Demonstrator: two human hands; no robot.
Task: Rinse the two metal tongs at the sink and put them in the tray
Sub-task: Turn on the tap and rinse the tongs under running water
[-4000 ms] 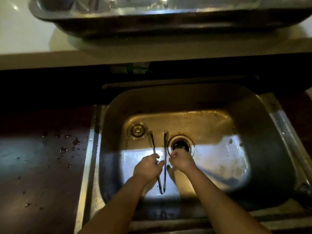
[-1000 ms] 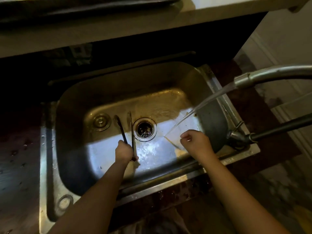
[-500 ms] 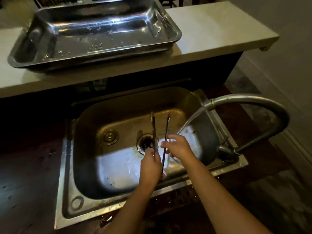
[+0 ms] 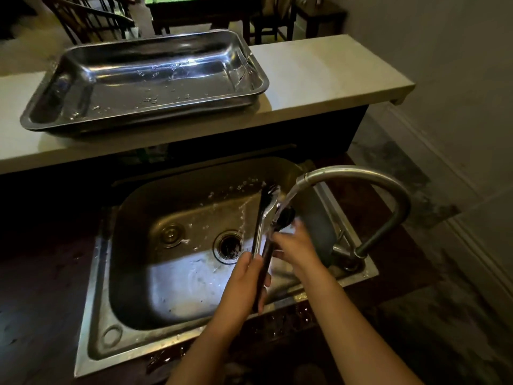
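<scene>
Shiny, long metal tongs (image 4: 263, 220) stand tips-up over the steel sink's (image 4: 91, 295) right side, under the tap water. The left hand (image 4: 244, 276) is wrapped tight around the handle end; the right hand (image 4: 294, 243) rubs them, fingers loosely curled. They look stiff, light and slippery when wet, so gripping low seems best.

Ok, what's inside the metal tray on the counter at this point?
Only water droplets show on the floor of the tray; no tongs lie in it. The near wall hides a thin strip of that floor. One pair of tongs is in the left hand, under the faucet stream.
</scene>
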